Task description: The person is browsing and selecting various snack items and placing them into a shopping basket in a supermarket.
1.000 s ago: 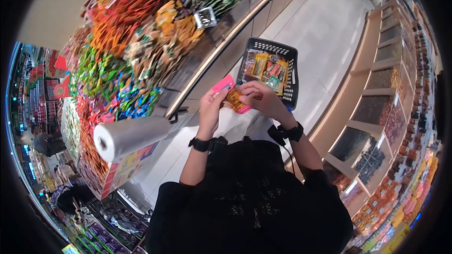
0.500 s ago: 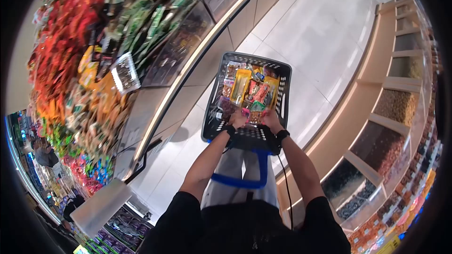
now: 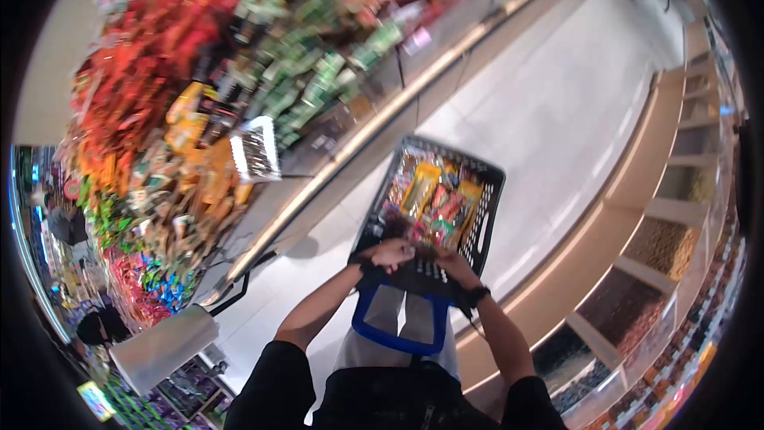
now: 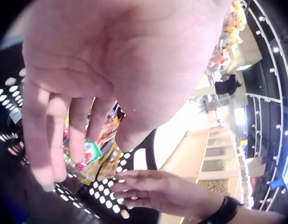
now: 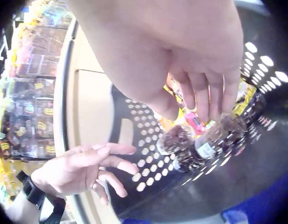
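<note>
A black perforated basket (image 3: 495,191) holds several snack packs, among them a yellow-edged tray pack (image 3: 422,189) and a green-cornered pack (image 4: 91,152). My left hand (image 3: 390,254) is over the basket's near left part; its fingers extend loosely and hold nothing in the left wrist view (image 4: 120,60). At the near right side is my right hand (image 3: 458,267), fingers relaxed and empty above the packs in the right wrist view (image 5: 181,56). Beneath those fingers lie a pink packet (image 5: 194,124) and dark clear-wrapped packs (image 5: 218,137).
Heaped colourful packets (image 3: 159,48) fill the display at left, with a silver packet (image 3: 256,150) by its edge. A plastic bag roll (image 3: 165,349) stands at lower left. A blue basket handle (image 3: 398,338) is near my legs. Bulk food bins (image 3: 621,310) line the right.
Both hands went from pinching pink and orange packets above the basket down into it, then let go and drew back toward its near end. The basket appears lower in the head view than half a second ago.
</note>
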### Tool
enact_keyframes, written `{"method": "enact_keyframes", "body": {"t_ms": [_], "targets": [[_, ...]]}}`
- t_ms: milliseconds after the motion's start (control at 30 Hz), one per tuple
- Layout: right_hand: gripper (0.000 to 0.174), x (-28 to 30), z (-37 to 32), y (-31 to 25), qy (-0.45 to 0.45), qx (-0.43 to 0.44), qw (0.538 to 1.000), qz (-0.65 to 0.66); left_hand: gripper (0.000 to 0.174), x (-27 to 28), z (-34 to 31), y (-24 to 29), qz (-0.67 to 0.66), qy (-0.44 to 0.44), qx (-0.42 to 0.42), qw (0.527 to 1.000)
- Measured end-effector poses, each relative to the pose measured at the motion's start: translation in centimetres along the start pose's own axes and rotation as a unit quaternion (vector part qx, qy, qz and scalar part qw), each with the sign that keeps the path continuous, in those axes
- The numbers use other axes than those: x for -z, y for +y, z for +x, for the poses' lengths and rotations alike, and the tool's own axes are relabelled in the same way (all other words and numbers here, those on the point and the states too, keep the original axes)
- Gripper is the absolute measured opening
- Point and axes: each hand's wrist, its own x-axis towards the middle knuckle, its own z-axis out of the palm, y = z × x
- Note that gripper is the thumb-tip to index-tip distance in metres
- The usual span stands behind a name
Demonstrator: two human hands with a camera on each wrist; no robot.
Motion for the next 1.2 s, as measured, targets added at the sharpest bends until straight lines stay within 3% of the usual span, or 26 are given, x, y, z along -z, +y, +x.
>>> {"method": "enact_keyframes", "body": {"t_ms": [67,100,167,233,267,333,400,433,500,533,567,600,667,700,867,933,1000,1167,1200], "targets": [[0.02,0.5,-4.7,-4.1,-0.062,0.024,0.995,0.072,0.045,-0.2,-6.6,2.4,0.009,0.009,-0.057,0.998],[0.015,0.1,-8.2,-7.9,-0.028,-0.012,1.0,-0.006,0.05,-0.9,-8.9,2.3,0.051,0.031,-0.1,0.993],[0.024,-0.6,-11.0,-8.1,-0.057,0.046,0.997,-0.031,0.059,-2.5,-13.4,2.2,0.115,0.043,-0.175,0.977],[0.031,-2.5,-16.2,-13.3,-0.128,0.014,0.992,-0.017,0.064,-5.2,-17.0,1.8,0.161,0.018,-0.221,0.962],[0.035,-3.5,-16.6,-12.1,-0.16,0.059,0.982,-0.075,0.065,-6.7,-17.9,1.2,0.186,0.011,-0.233,0.954],[0.039,-6.4,-19.5,-12.1,-0.227,0.053,0.966,-0.108,0.068,-9.7,-17.7,-1.1,0.269,-0.04,-0.22,0.937],[0.038,-8.9,-22.7,-16.2,-0.256,0.07,0.95,-0.164,0.065,-10.6,-23.5,2.8,0.295,-0.028,-0.254,0.921],[0.038,-9.8,-23.7,-17.7,-0.279,0.084,0.933,-0.21,0.064,-10.8,-24.9,3.1,0.3,-0.028,-0.222,0.927],[0.038,-9.7,-21.7,-10.2,-0.278,0.094,0.923,-0.25,0.06,-10.7,-28.0,4.7,0.353,-0.028,-0.152,0.923],[0.037,-9.4,-20.7,-7.6,-0.27,0.102,0.916,-0.28,0.06,-10.7,-28.4,4.1,0.348,-0.017,-0.155,0.925],[0.041,-9.2,-20.7,-7.9,-0.275,0.048,0.92,-0.275,0.057,-10.9,-28.5,3.1,0.322,-0.003,-0.187,0.928],[0.041,-9.4,-20.7,-8.0,-0.279,0.05,0.916,-0.282,0.053,-11.2,-28.4,2.1,0.297,0.007,-0.219,0.929],[0.04,-9.6,-21.0,-6.9,-0.253,-0.001,0.922,-0.291,0.047,-11.7,-27.8,0.5,0.333,0.037,-0.241,0.911],[0.044,-9.8,-20.4,-3.1,-0.207,0.024,0.943,-0.258,0.045,-11.6,-27.7,-0.1,0.336,0.029,-0.277,0.9],[0.063,-13.0,-23.2,-8.5,-0.119,0.066,0.933,-0.333,0.036,-11.4,-25.2,-2.5,0.354,0.043,-0.346,0.868],[0.063,-13.6,-23.9,-12.0,-0.093,-0.038,0.938,-0.332,0.029,-11.2,-23.4,-3.4,0.357,0.06,-0.357,0.861],[0.064,-13.7,-23.9,-12.0,-0.088,-0.027,0.939,-0.33,0.027,-11.6,-19.8,-5.8,0.353,0.062,-0.371,0.856],[0.069,-13.8,-23.0,-13.4,-0.091,-0.041,0.932,-0.348,0.023,-10.3,-19.5,-5.0,0.361,0.088,-0.362,0.855],[0.068,-13.7,-22.9,-13.3,-0.074,-0.028,0.938,-0.337,0.024,-10.0,-19.3,-4.7,0.372,0.101,-0.397,0.833]]}}
